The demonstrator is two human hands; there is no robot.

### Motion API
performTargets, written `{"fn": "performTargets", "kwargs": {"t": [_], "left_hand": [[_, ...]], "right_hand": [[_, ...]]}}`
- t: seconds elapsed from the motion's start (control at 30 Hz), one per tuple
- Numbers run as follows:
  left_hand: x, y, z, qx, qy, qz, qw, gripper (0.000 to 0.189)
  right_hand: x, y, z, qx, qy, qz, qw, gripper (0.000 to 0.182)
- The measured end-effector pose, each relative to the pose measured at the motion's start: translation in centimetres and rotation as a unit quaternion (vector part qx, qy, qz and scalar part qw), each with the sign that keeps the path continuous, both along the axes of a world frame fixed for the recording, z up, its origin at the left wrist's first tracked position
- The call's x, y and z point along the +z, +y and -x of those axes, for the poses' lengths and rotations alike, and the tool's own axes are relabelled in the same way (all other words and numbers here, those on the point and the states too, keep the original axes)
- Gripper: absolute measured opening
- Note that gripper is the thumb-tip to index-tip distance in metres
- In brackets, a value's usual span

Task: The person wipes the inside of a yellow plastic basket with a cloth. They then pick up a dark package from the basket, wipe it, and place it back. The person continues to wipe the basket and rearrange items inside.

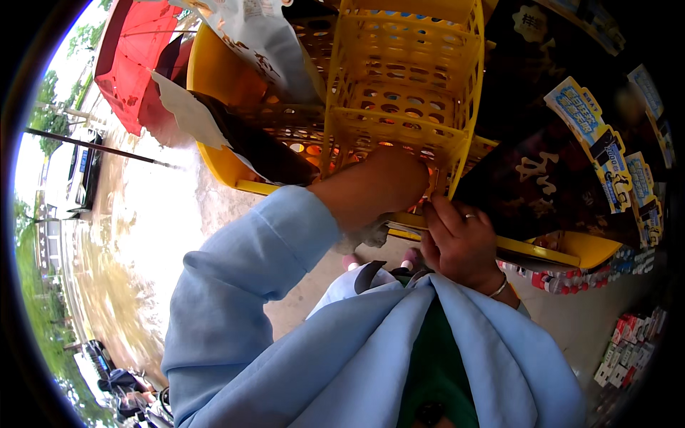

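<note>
Before me stands a yellow perforated plastic basket, divided by crosswise walls. My left hand reaches down into its nearest compartment with a bent wrist; the fingers are hidden behind the hand. Close beside it, my right hand, with a ring and a bracelet, is at the basket's front wall. Its fingertips come together near the wall, but whether they pinch something is unclear. Both hands meet near the basket's front right corner. The basket rests in or on a larger yellow tub.
Dark printed bags with blue promotional cards fill the right side. Left are a white bag, a torn-edged dark bag and a red umbrella. Red-capped bottles and stacked boxes stand lower right. A car is outside.
</note>
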State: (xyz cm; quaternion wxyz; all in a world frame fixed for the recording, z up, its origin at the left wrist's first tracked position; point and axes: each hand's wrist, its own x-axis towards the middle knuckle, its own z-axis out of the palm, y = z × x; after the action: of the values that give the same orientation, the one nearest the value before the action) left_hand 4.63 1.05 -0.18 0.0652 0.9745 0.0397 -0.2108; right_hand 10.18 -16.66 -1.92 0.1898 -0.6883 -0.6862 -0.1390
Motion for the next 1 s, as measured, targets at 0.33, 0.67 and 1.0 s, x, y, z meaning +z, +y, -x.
{"fn": "performTargets", "kwargs": {"t": [0.33, 0.67, 1.0], "left_hand": [[1.1, 0.7, -0.4, 0.045, -0.034, 0.124, 0.991, 0.022], [0.7, 0.8, 0.3, -0.023, 0.052, 0.188, 0.98, 0.027], [0.0, 0.4, 0.0, 0.018, -0.003, 0.177, 0.984, 0.026]], "right_hand": [[-1.0, -1.2, -0.5, 0.002, 0.096, -0.146, 0.985, 0.032], [-1.3, -0.7, -0.4, -0.038, 0.047, -0.135, 0.989, 0.036], [-0.8, 0.1, -0.2, -0.06, 0.11, -0.134, 0.983, 0.037]]}}
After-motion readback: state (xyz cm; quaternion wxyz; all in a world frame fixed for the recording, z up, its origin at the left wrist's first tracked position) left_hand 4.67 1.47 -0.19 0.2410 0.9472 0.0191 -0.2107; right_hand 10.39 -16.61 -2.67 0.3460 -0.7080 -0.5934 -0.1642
